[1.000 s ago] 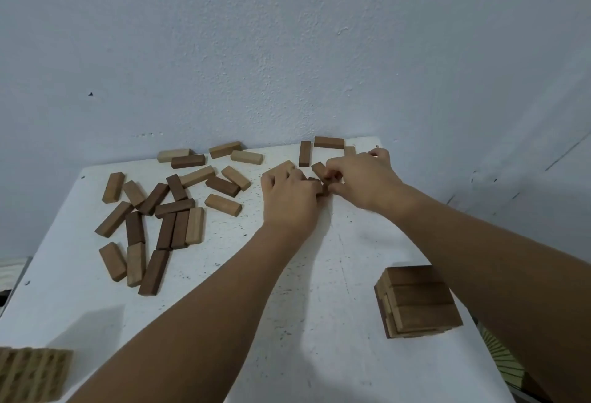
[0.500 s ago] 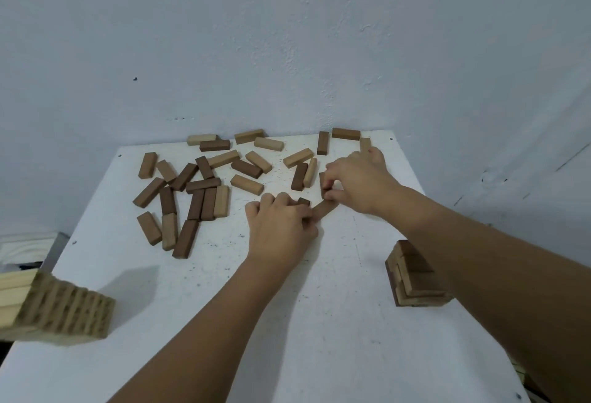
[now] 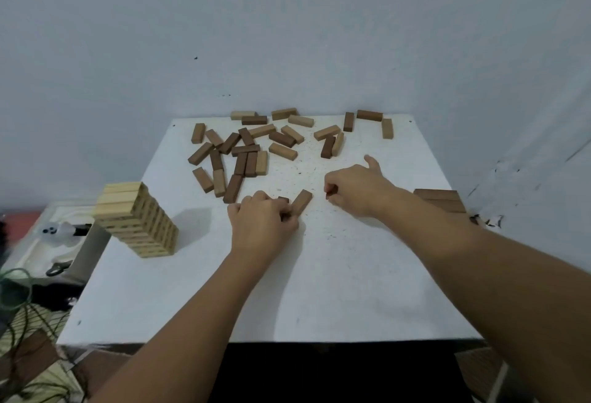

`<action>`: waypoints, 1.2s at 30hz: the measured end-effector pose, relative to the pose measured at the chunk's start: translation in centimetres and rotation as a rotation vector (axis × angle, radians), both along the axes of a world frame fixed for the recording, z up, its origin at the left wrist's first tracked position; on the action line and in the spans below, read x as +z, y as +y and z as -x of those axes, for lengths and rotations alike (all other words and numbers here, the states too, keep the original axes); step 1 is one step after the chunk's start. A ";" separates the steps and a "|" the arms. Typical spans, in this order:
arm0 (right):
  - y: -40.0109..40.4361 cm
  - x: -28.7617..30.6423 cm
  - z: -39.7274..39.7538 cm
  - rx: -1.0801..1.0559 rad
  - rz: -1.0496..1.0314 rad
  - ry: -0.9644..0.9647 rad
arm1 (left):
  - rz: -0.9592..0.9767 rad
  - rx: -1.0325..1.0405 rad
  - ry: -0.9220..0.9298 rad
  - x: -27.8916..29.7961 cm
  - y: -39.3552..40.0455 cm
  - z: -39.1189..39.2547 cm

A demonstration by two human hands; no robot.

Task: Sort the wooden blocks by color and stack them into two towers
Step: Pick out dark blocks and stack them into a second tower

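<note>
Gripped brown blocks [image 3: 301, 201] in curled left fingers [image 3: 256, 202], right fingers [image 3: 332, 193] pinching another; best carried level, squared together, to dark tower [image 3: 439, 201] on surface [image 3: 335, 274].

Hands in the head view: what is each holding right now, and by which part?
Left hand grips brown blocks by their near ends. Right hand is curled round something small and dark; what it is cannot be told.

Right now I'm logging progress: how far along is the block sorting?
Partway. A light tower stands left; a dark stack sits right. The left hand grips brown blocks; the right hand pinches one. Many loose blocks remain.
</note>
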State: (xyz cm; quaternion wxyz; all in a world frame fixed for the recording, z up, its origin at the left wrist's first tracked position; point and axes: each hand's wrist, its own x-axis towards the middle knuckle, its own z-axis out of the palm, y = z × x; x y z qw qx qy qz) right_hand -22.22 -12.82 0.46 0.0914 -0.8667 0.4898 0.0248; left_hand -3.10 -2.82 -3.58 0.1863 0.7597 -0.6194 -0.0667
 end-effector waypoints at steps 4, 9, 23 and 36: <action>4.2 -2.0 -1.2 0.026 -0.025 -0.203 | -0.052 0.000 0.065 -0.2 1.7 -0.4; 8.5 -3.6 -1.3 -0.028 -0.169 -0.581 | -0.087 -0.109 0.338 0.6 4.5 -1.0; 7.9 -4.3 -0.2 -0.186 -0.413 -0.657 | -0.299 -0.120 0.596 1.5 2.9 -4.0; 6.8 -3.8 -0.3 -0.171 -0.453 -0.613 | -0.438 -0.192 0.500 2.7 0.6 -3.4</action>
